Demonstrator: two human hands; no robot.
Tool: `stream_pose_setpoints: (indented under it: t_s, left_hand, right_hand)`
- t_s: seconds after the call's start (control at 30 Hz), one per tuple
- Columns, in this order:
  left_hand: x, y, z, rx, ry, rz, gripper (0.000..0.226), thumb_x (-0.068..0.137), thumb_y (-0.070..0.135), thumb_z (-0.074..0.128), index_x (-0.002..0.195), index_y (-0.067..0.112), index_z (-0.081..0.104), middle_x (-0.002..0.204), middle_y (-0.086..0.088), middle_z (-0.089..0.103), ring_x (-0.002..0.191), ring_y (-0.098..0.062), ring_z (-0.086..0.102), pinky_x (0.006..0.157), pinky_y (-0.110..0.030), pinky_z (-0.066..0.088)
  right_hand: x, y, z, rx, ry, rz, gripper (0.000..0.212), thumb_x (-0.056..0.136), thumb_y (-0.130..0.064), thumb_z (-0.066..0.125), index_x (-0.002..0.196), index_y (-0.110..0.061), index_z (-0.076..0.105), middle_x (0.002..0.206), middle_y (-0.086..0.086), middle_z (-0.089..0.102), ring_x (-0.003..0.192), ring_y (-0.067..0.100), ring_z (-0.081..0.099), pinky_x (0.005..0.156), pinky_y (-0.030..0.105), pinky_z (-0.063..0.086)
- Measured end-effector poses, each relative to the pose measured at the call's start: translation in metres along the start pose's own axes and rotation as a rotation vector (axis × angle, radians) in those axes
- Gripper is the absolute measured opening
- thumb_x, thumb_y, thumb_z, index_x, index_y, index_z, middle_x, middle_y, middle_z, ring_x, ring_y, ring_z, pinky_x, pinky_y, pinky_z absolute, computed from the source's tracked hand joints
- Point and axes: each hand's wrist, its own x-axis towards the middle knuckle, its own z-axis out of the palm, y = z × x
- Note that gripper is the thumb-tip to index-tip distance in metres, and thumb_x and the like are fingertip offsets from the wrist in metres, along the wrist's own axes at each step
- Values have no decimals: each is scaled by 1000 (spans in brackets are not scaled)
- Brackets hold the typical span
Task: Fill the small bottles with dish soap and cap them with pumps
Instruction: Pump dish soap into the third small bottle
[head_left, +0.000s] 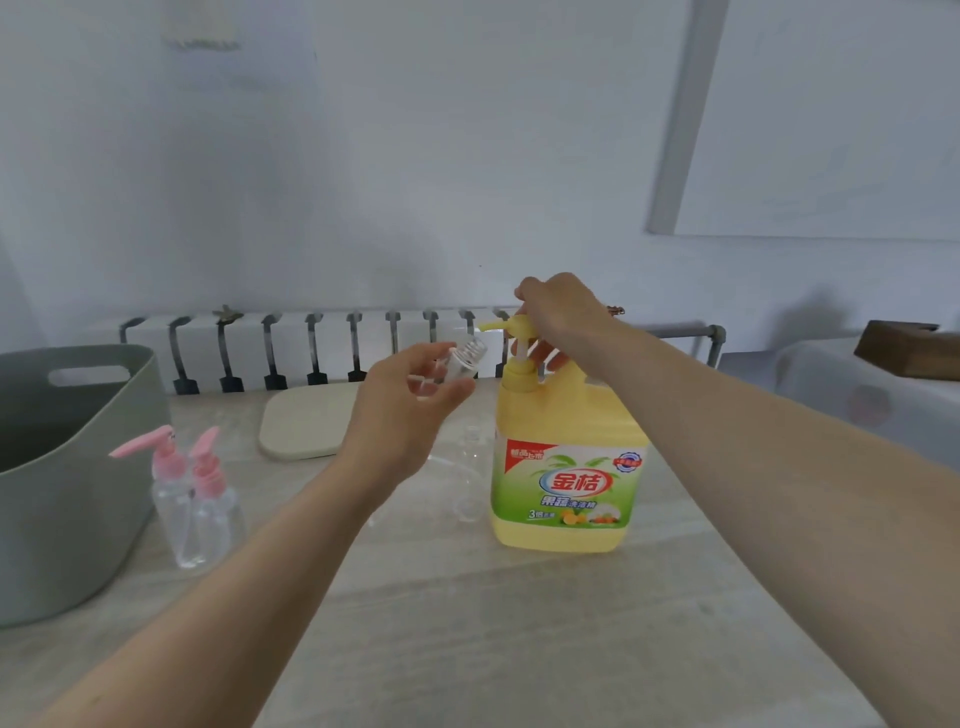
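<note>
A pale, streaky surface (519, 623) runs up to a white wall (415, 156), with a row of dark brackets (311, 353) along the back edge. A grey-green tub (78, 467) sits far left, and a beige board (301, 426) lies flat near the back. Now the hands: the left hand (405, 410) is raised above the surface, its fingers (415, 358) and thumb curled round a small clear bottle (465, 356), which is tilted with its open neck aimed at the yellow spout just beside it. The right hand (561, 317) sits on top of the pump head (506, 325) of the big yellow soap jug (566, 467), fingers wrapped under it. Just left of the jug an uncapped clear bottle (470, 467) stands on the surface, below the left hand. Well off to the left, beside the tub, stand two bottles with pink pumps (195, 499), touching each other.
</note>
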Motion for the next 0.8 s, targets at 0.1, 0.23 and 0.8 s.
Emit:
stream_pose_setpoints:
  t_s: [0.1,0.23,0.8]
  left_hand:
    - [5,-1,1,29,-10,-10,36,87,29,72,121,31,64,98,13,65,82,1,57,64,-13,41]
    - [11,-3,2,42,2,-1,38,86,30,72,123,28,65,98,12,65,83,-1,58,65,-14,41]
    - [11,3,4,98,68,104,38,87,28,70,124,29,62,110,10,63,96,6,56,67,5,37]
  right_hand:
    - [2,1,-3,-36,-64,48,37,84,-25,41,91,2,66,79,19,72,52,31,62,61,35,54]
    - [6,1,-4,-100,-143,51,26,87,-21,43,82,-6,64,68,6,69,40,16,61,43,17,46]
    - [11,6,0,-87,-247,56,35,90,-31,41,74,-9,62,85,9,75,81,29,67,68,31,53]
